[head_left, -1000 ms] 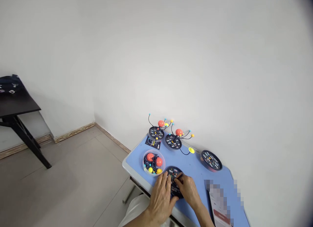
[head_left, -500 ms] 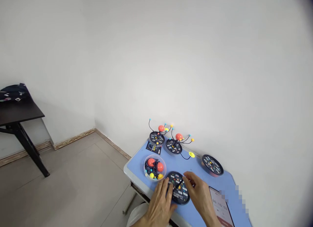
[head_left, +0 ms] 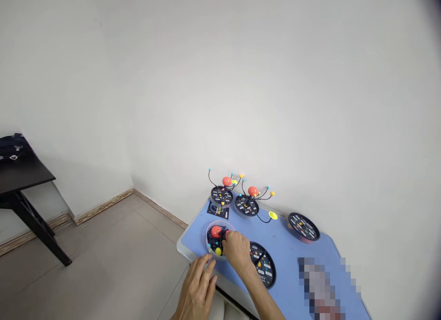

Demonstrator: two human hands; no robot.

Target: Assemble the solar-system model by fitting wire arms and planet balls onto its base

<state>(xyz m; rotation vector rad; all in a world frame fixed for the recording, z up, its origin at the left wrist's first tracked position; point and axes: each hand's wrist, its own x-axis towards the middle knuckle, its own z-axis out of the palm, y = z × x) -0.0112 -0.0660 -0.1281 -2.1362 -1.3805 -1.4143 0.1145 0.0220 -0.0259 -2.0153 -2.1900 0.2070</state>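
Observation:
My right hand [head_left: 237, 251] reaches over the right rim of a clear round tub [head_left: 208, 252], its fingers curled down among the parts. What its fingertips touch is hidden. Inside the tub lie a red ball [head_left: 216, 231], a yellow ball [head_left: 218, 251] and several dark curved pieces. My left hand [head_left: 196, 285] is held at the table's front edge, fingers extended, with the fingertips close to the tub's front rim. Partly behind my right forearm lies a round black disc [head_left: 267, 273] printed with planets and labels. A short black post [head_left: 260, 258] stands on that disc.
Two planet models, one farther left [head_left: 221, 197] and one nearer [head_left: 246, 206], stand at the back with balls on curved arms. A lidded round tub [head_left: 303, 228] is on the right. A dark card [head_left: 218, 210] and a blurred-out phone [head_left: 322, 290] lie on the blue table [head_left: 289, 265].
My right hand has left the black post on the disc and moved left into the tub. My left hand has let go of the disc and drawn back left.

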